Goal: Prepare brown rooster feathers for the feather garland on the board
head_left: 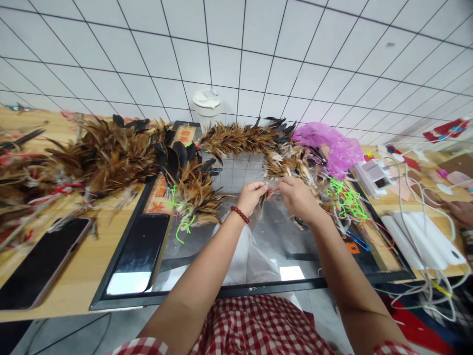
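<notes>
My left hand [253, 196], with a dark red bead bracelet [240, 214] at its wrist, pinches a small dark feather [262, 202] with a green thread hanging below. Close beside it, my right hand [296, 198] has its fingers pressed together; what is between them is too small to make out. Beyond the right hand lies a pile of pale brown feathers [286, 165]. A long brown feather bundle [240, 138] stretches along the back of the glass panel [236, 177]. Left of my hands sits another feather bunch [197, 190] with bright green strings.
A phone [138, 249] lies on the panel, another phone [44, 264] on the wooden table. At the back stand a white cup [207, 106] and a pink plastic bag [332, 145]. Green threads [343, 199], white power strips [424, 239] and cables are at right, near another person's hand [460, 212].
</notes>
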